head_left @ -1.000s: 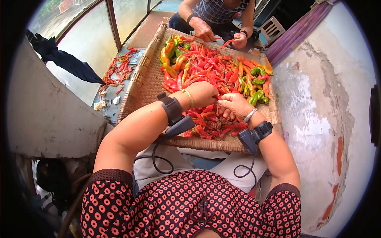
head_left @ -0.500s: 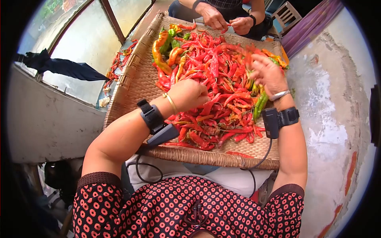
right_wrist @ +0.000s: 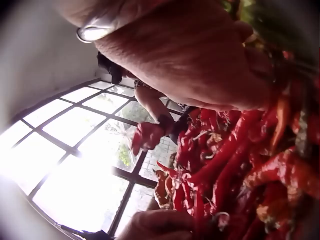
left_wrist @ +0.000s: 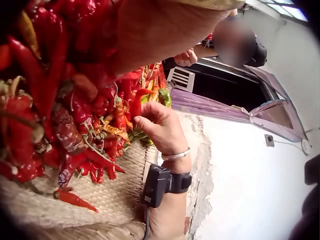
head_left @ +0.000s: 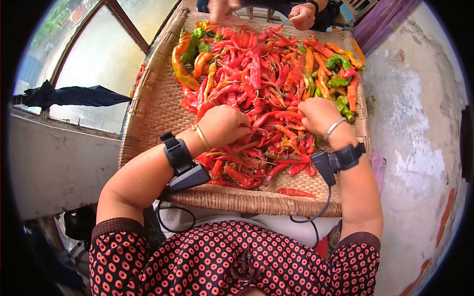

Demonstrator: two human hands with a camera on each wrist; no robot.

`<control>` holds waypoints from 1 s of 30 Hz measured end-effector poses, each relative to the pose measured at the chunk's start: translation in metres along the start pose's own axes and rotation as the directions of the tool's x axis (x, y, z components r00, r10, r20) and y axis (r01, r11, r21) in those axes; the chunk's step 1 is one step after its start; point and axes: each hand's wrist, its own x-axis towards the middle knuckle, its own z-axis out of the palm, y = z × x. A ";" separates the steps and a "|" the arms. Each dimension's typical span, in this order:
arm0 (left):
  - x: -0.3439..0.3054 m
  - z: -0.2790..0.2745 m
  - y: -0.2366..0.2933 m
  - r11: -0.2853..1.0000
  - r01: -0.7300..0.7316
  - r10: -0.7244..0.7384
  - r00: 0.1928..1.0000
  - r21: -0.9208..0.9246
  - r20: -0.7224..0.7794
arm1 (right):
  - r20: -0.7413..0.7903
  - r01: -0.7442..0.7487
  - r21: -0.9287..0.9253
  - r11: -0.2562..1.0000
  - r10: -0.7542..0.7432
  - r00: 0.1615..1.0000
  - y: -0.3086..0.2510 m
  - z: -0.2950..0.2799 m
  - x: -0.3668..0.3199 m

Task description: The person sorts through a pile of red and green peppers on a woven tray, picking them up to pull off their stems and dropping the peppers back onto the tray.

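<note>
Red chili peppers (head_left: 254, 74) lie heaped in a woven basket tray (head_left: 160, 84). My left hand (head_left: 224, 126) is over the near left part of the heap, its fingers curled down among the peppers. Whether it holds a pepper I cannot tell. At the right of the heap, my right hand (head_left: 321, 118) pinches the end of a long red chili pepper (head_left: 284, 114) between thumb and fingers. The left wrist view shows this right hand (left_wrist: 162, 127) against the peppers from the side. In the right wrist view its palm (right_wrist: 200, 60) hides much of the heap.
Green peppers (head_left: 338, 81) and orange ones edge the heap on the right, with more at the far left. Across the tray are another person's hands (head_left: 302, 16). A folded dark umbrella (head_left: 84, 96) leans by the window, and a bare wall (head_left: 414, 113) stands right.
My right hand swung out to the right side of the tray, then came back down onto the heap. My left hand shifted slightly left. The other person's hands have moved apart.
</note>
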 end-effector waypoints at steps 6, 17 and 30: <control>0.000 -0.002 0.008 0.997 0.075 -0.073 0.992 -0.022 0.099 | 0.225 -0.079 0.478 0.875 -0.035 0.974 0.008 -0.041 -0.010; -0.002 0.009 0.002 0.996 0.066 -0.060 0.993 -0.056 0.100 | 0.013 -0.067 0.987 0.145 0.345 0.939 -0.014 -0.025 0.007; 0.012 -0.046 -0.004 0.515 0.304 -0.208 0.951 -0.801 0.227 | 0.136 0.086 0.630 0.772 -0.219 0.966 -0.036 -0.010 -0.001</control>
